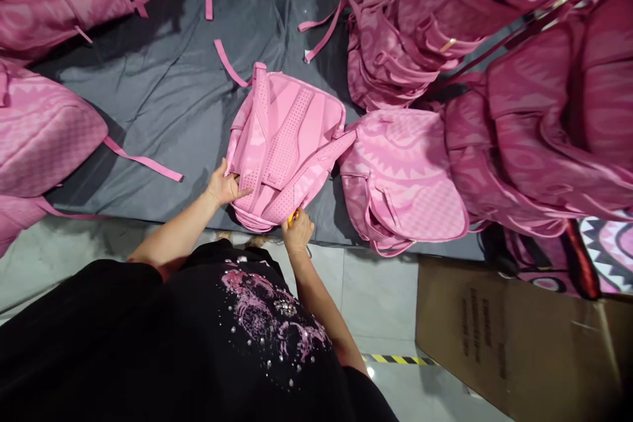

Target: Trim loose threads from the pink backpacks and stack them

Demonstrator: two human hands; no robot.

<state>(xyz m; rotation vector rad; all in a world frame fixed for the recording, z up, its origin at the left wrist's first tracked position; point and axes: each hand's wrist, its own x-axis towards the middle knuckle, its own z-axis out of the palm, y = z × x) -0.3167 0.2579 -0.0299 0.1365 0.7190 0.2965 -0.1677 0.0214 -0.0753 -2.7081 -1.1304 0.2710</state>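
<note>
A pink backpack (pixel 290 138) lies on the dark cloth-covered table with its padded back panel and shoulder straps facing up. My left hand (pixel 223 187) is at its lower left side, thumb stretched over the strap and the other fingers partly hidden at the bag's edge. At the bottom right corner, my right hand (pixel 298 231) is closed around a small yellow-handled tool (pixel 293 216), which touches the bag's edge. The tool's tip is hidden.
Pink backpacks (pixel 405 178) crowd the right side, with more (pixel 47 132) at the left and top left. Loose straps lie on the table cloth (pixel 163 79). A cardboard box (pixel 494 330) stands on the floor at the lower right, near yellow-black tape (pixel 400 360).
</note>
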